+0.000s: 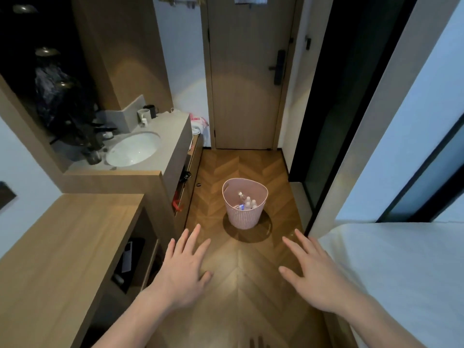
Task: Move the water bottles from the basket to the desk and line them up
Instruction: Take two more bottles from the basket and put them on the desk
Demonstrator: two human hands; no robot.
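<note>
Dim, warm overhead light pools on the floor (241,272); edges bend, corners go dark.

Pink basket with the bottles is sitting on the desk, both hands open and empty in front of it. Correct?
Not quite. The head view shows the pink basket on the wooden floor near the door, not on the desk. The rest holds: bottles inside, left hand and right hand open and empty.

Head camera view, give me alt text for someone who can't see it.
A ribbed pink plastic basket holding clear water bottles stands on a herringbone wood floor before a closed wooden door. The person's empty left hand and right hand stretch toward it, fingers spread; a bare wooden desk sits left.
</note>
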